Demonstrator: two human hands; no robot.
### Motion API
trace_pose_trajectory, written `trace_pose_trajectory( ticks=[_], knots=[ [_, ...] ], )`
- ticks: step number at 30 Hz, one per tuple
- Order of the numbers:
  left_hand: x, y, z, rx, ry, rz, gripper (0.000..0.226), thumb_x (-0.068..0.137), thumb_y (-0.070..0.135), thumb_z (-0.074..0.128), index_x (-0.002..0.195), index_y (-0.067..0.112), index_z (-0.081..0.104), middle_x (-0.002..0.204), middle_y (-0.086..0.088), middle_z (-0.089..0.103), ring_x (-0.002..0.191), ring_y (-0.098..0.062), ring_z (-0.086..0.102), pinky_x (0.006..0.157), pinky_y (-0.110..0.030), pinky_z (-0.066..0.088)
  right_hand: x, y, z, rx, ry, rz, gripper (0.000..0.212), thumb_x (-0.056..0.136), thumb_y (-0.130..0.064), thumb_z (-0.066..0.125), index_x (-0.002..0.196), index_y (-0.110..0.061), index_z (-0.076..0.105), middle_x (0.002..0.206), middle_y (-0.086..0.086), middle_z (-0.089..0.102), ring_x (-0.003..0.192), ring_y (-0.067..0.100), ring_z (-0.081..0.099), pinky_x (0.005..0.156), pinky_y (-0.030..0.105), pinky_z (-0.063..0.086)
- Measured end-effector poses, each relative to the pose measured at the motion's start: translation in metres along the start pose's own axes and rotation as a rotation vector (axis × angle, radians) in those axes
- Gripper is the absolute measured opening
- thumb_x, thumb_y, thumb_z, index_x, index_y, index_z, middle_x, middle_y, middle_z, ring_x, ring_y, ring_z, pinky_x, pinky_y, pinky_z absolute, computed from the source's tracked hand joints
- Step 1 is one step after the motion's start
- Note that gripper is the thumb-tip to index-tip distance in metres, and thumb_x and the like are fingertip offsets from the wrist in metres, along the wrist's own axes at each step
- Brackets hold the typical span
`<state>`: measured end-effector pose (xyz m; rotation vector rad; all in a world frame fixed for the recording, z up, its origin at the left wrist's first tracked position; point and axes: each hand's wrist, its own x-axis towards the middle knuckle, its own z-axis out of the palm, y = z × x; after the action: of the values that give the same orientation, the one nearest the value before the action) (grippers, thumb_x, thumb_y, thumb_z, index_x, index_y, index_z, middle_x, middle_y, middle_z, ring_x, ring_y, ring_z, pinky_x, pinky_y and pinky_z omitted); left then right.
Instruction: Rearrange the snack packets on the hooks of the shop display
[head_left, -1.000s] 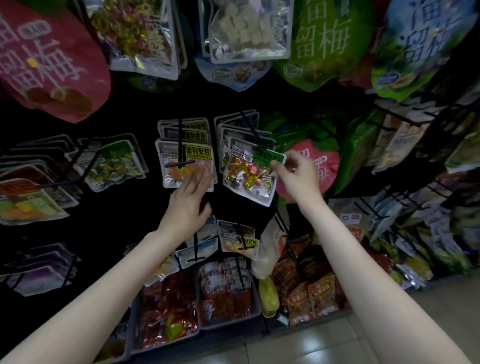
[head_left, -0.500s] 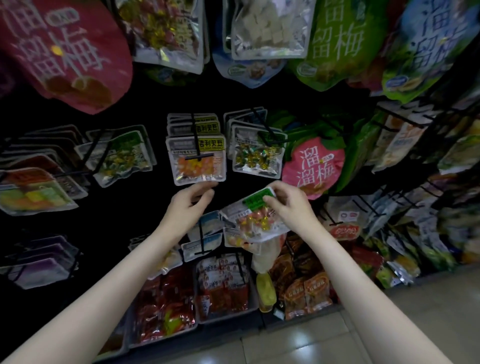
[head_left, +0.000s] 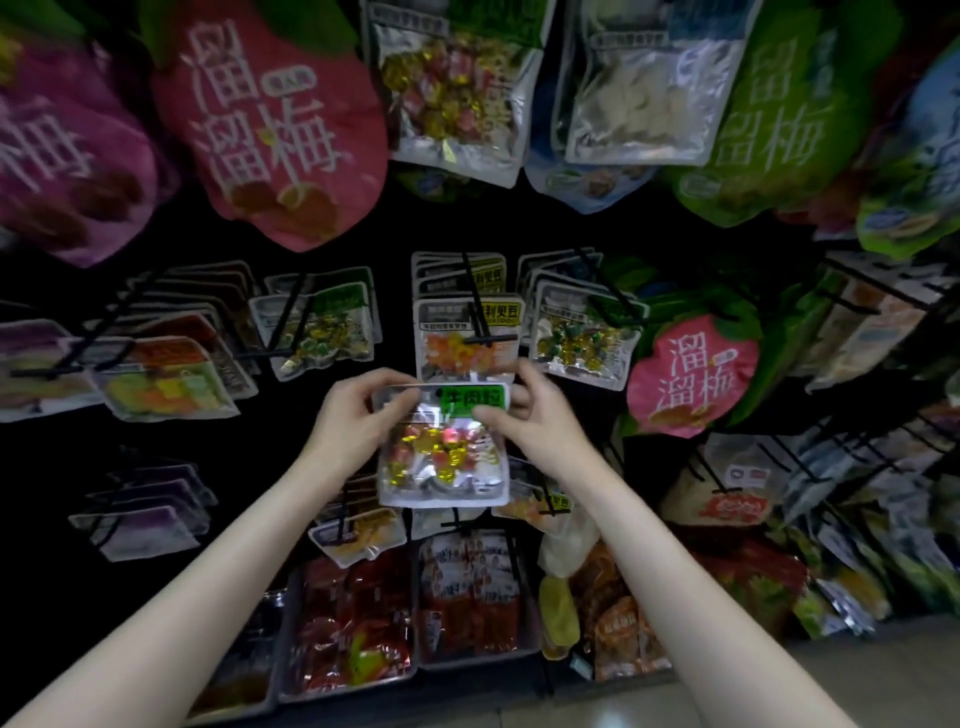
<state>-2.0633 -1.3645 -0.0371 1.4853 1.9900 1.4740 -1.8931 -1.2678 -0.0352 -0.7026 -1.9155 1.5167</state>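
A clear snack packet (head_left: 441, 457) with a green label and red and gold wrapped sweets hangs off any hook, held upright between both hands in front of the display. My left hand (head_left: 358, 421) pinches its top left corner and my right hand (head_left: 535, 415) pinches its top right edge by the green label. Just above it a packet with a yellow label (head_left: 467, 338) hangs on a black hook (head_left: 485, 340). To the right, a packet of green and gold sweets (head_left: 582, 338) hangs on another hook.
Large pink bags (head_left: 270, 119) and green bags (head_left: 774, 114) hang overhead. More packets hang on hooks at the left (head_left: 317, 327) and right (head_left: 691, 374). Bins of red packets (head_left: 358, 629) stand below. A tiled floor (head_left: 857, 680) shows at the bottom right.
The green-label packet came off its hook with my right hand and moved down and left. My left hand left the yellow-label packet and took the packet's other top corner.
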Motion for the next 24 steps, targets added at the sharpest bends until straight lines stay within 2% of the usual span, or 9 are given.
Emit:
trace_pose_trajectory(
  ticks=[3, 5, 7, 9, 12, 14, 18, 21, 24],
  knots=[
    [-0.006, -0.019, -0.027, -0.089, 0.249, -0.152, 0.003, 0.089, 0.011, 0.060, 0.089, 0.012, 0.063, 0.077, 0.011, 0.059, 0.071, 0.002, 0.052, 0.057, -0.003, 0.038, 0.013, -0.010, 0.045, -0.110, -0.073, -0.092, 0.051, 0.085, -0.009, 0.065, 0.123, -0.032, 0.041, 0.121, -0.004, 0.055, 0.097, 0.011, 0.061, 0.084, 0.024, 0.052],
    [-0.009, -0.033, -0.051, -0.150, 0.382, -0.220, 0.004, 0.090, 0.012, 0.058, 0.093, 0.012, 0.061, 0.077, 0.008, 0.058, 0.071, -0.004, 0.051, 0.054, -0.002, 0.037, 0.026, -0.017, 0.072, -0.202, -0.124, -0.152, 0.048, 0.089, -0.007, 0.060, 0.129, -0.029, 0.044, 0.126, -0.002, 0.051, 0.093, 0.011, 0.059, 0.080, 0.019, 0.051],
    [-0.011, -0.042, -0.072, -0.109, 0.436, -0.210, 0.004, 0.091, 0.014, 0.058, 0.093, 0.014, 0.061, 0.079, 0.009, 0.058, 0.074, -0.003, 0.051, 0.057, -0.002, 0.037, 0.038, -0.021, 0.093, -0.269, -0.156, -0.202, 0.044, 0.092, -0.005, 0.055, 0.130, -0.025, 0.050, 0.132, 0.002, 0.048, 0.102, 0.014, 0.055, 0.085, 0.014, 0.045],
    [-0.011, -0.043, -0.085, -0.080, 0.442, -0.188, 0.004, 0.090, 0.014, 0.058, 0.093, 0.014, 0.061, 0.081, 0.011, 0.057, 0.075, 0.002, 0.050, 0.058, -0.001, 0.037, 0.047, -0.020, 0.107, -0.310, -0.164, -0.220, 0.043, 0.094, -0.004, 0.051, 0.133, -0.023, 0.050, 0.132, 0.003, 0.046, 0.116, 0.017, 0.047, 0.097, 0.020, 0.039],
    [-0.006, -0.041, -0.088, -0.043, 0.404, -0.168, 0.004, 0.090, 0.013, 0.058, 0.094, 0.013, 0.059, 0.081, 0.012, 0.056, 0.071, 0.005, 0.051, 0.058, -0.001, 0.037, 0.050, -0.012, 0.115, -0.347, -0.108, -0.219, 0.044, 0.094, -0.004, 0.048, 0.135, -0.020, 0.049, 0.113, -0.002, 0.043, 0.101, 0.007, 0.045, 0.086, 0.009, 0.032],
    [-0.002, -0.040, -0.084, -0.041, 0.363, -0.155, 0.002, 0.091, 0.014, 0.058, 0.090, 0.015, 0.059, 0.080, 0.012, 0.057, 0.068, 0.011, 0.053, 0.058, -0.001, 0.037, 0.049, -0.007, 0.113, -0.343, -0.058, -0.207, 0.044, 0.094, -0.003, 0.049, 0.134, -0.020, 0.050, 0.107, -0.003, 0.044, 0.087, 0.000, 0.045, 0.078, 0.003, 0.033],
    [-0.005, -0.037, -0.078, -0.058, 0.262, -0.102, 0.018, 0.089, 0.015, 0.060, 0.078, 0.029, 0.058, 0.080, 0.014, 0.059, 0.071, 0.017, 0.055, 0.064, -0.004, 0.040, 0.042, -0.005, 0.098, -0.337, -0.030, -0.208, 0.038, 0.091, 0.000, 0.051, 0.120, -0.024, 0.056, 0.113, -0.002, 0.048, 0.089, -0.001, 0.045, 0.077, -0.004, 0.031],
    [-0.013, -0.039, -0.081, -0.040, 0.240, -0.038, 0.019, 0.088, 0.012, 0.060, 0.080, 0.029, 0.060, 0.079, 0.019, 0.063, 0.078, 0.014, 0.056, 0.070, -0.005, 0.041, 0.035, -0.009, 0.094, -0.341, -0.073, -0.247, 0.037, 0.090, -0.001, 0.051, 0.115, -0.028, 0.055, 0.109, -0.008, 0.048, 0.088, -0.003, 0.045, 0.080, 0.001, 0.033],
    [-0.012, -0.036, -0.086, -0.034, 0.328, -0.010, 0.007, 0.089, 0.011, 0.060, 0.084, 0.015, 0.062, 0.073, 0.018, 0.060, 0.073, 0.015, 0.054, 0.064, -0.003, 0.039, 0.041, -0.013, 0.100, -0.347, -0.059, -0.293, 0.038, 0.092, -0.002, 0.050, 0.120, -0.027, 0.055, 0.102, -0.018, 0.041, 0.083, -0.004, 0.046, 0.078, 0.008, 0.038]
  ],
)
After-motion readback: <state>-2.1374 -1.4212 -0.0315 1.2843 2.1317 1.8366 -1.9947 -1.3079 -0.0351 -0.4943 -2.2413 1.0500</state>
